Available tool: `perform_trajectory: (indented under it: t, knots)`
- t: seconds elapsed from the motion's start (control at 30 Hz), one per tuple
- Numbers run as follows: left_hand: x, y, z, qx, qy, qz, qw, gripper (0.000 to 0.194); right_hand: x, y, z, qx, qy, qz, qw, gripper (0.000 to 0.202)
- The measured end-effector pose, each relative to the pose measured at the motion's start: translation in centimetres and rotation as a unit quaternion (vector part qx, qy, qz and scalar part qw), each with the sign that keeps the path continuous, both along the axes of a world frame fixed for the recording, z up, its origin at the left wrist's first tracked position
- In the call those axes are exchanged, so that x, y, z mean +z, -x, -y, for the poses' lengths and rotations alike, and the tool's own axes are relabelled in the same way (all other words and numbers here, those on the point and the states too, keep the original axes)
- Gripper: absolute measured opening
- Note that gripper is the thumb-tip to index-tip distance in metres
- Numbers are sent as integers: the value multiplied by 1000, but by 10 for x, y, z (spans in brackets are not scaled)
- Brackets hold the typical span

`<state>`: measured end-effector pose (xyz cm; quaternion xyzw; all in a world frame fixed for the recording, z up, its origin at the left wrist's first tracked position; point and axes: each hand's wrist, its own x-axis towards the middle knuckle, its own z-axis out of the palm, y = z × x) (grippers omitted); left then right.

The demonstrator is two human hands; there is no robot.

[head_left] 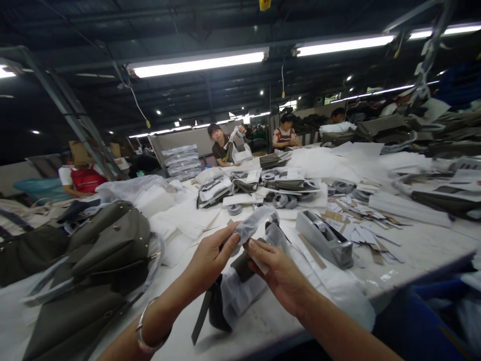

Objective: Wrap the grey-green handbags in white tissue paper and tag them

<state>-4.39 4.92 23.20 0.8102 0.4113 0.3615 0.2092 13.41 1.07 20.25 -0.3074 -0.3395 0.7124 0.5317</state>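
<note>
My left hand (pixel 220 250) is closed around a bag handle wrapped in translucent film (pixel 259 220), thumb pressed on top. Just to its right, my right hand (pixel 276 268) pinches a small pale card or paper piece (pixel 259 260) close to the same handle. Below both hands lies a dark olive bag (pixel 218 303), partly covered in pale wrapping (pixel 240 296), with a loose strap end hanging toward the front. My fingers hide where the card and the handle meet.
A grey tape dispenser (pixel 323 240) stands to the right, by scattered cards (pixel 364 225). Olive bags (pixel 112 245) are piled at left. Wrapped bags and coiled straps (pixel 278 188) lie further back on the white table (pixel 409 250). A co-worker (pixel 221 145) handles a bag opposite.
</note>
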Motion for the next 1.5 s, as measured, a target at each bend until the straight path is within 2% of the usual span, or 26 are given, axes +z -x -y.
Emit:
perform_trajectory:
  t: [0.2,0.43,0.53,0.6,0.67,0.73,0.8,0.9,1.0,1.1,1.23,1.33,1.5]
  knots:
    - [-2,-13,12,30,-69,-61,995,43,-1,18,3,-74,9,-44,996,29]
    - [-6,-13,14,40,-31,14,999,43,-10,30,-2,-120,10,-66,991,24]
    - [-8,-11,11,54,55,108,991,70,-7,31,-1,-113,-6,-55,992,23]
    - [-9,-11,9,35,130,197,971,92,-3,30,0,-107,-23,-48,993,22]
    - [-8,-12,8,11,176,271,946,104,0,26,0,-96,-38,-38,994,20]
    - [-7,-12,7,6,193,307,932,107,2,20,1,-79,-37,-25,996,21]
    - [-6,-12,7,14,190,304,933,100,0,13,2,-66,-7,-39,997,27]
    - [-4,-10,9,19,163,258,952,66,-9,3,3,-49,44,-107,992,37]
    - [-3,-10,12,37,131,219,966,43,-18,1,4,-39,30,-135,990,29]
    - [-2,-13,15,52,113,207,970,36,-20,6,6,-36,-34,-97,994,29]
    - [-3,-17,20,54,81,191,977,31,-14,16,6,-35,-94,-64,993,28]
    - [-6,-19,23,67,49,183,980,27,-15,23,5,-72,-97,-58,991,26]
    - [-10,-23,29,105,9,171,980,24,-27,37,2,-158,-87,-9,984,29]
